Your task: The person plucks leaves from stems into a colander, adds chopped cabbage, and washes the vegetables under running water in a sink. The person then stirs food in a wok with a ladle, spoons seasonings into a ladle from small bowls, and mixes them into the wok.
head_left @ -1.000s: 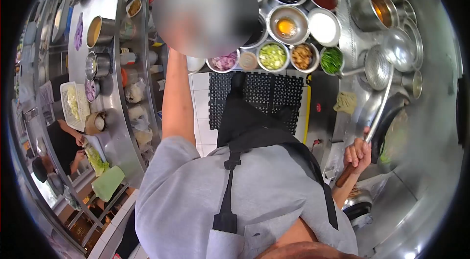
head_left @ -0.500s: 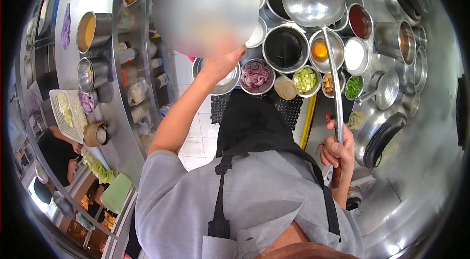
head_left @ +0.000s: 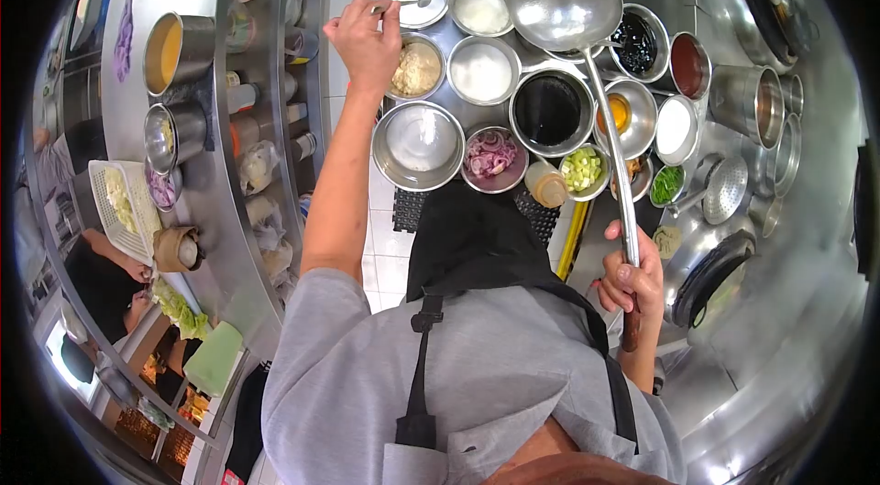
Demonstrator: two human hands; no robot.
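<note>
My left hand [head_left: 367, 40] is closed on a small spoon [head_left: 410, 2], whose tip is over a steel bowl of white powder [head_left: 414, 4]. Just below it is a bowl of minced pale paste [head_left: 415, 69]. My right hand [head_left: 632, 274] grips the wooden end of a long ladle [head_left: 564, 4], whose wide scoop hangs above the back bowls. Under and beside the ladle are a bowl of dark liquid [head_left: 550, 112], an egg yolk bowl [head_left: 626, 118] and a bowl of black sauce [head_left: 637, 43]. Sliced red onion [head_left: 492, 157] and chopped green pieces [head_left: 581, 170] sit nearer me.
A wok [head_left: 710, 265] and a perforated skimmer [head_left: 724, 190] lie at the right. On the left stand metal shelves [head_left: 252, 237] with a pot of yellow liquid [head_left: 165, 54] and a white basket [head_left: 124, 210]. Beyond them a co-worker's hands [head_left: 137, 292] are near leafy greens [head_left: 179, 306].
The ladle has swung from the right side to over the bowls, then shifted slightly left. My left hand has moved away from me and left, and now shows with a spoon.
</note>
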